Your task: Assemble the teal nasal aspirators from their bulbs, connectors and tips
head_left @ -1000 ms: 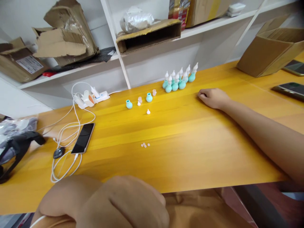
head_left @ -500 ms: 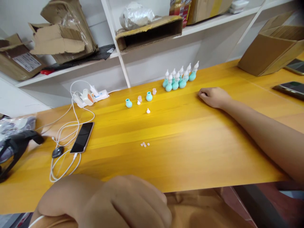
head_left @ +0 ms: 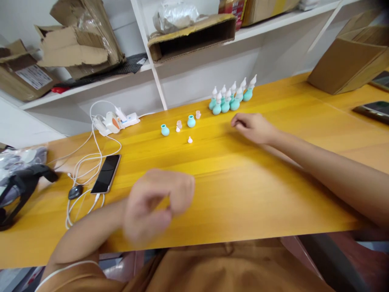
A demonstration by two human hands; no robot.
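Note:
My left hand [head_left: 159, 202], blurred by motion, hovers over the near left part of the table. Its fingers curl down, the thumb stands apart, and table shows through the gap with nothing held. My right hand [head_left: 252, 127] is loosely closed just above the table, with no object visible in it. Closest to it is a cluster of several teal squeeze bulbs with white nozzle tips [head_left: 225, 105]. Left of these stand two teal open-necked bulbs [head_left: 191, 121] [head_left: 165, 130], two translucent pinkish cups [head_left: 198, 114] [head_left: 179, 124] and two small white tips [head_left: 190, 140] [head_left: 178, 129].
A phone [head_left: 106, 174], white cables and a black mouse-like object [head_left: 75, 192] lie at left, near a power strip [head_left: 130, 119]. A black headset-like object [head_left: 27, 186] is at the far left. Cardboard boxes [head_left: 349, 61] stand at the right and on the shelf [head_left: 252, 34].
My left hand has moved from the near edge forward over the table and now hides the small pale discs. My right hand has moved left, towards the teal bulbs.

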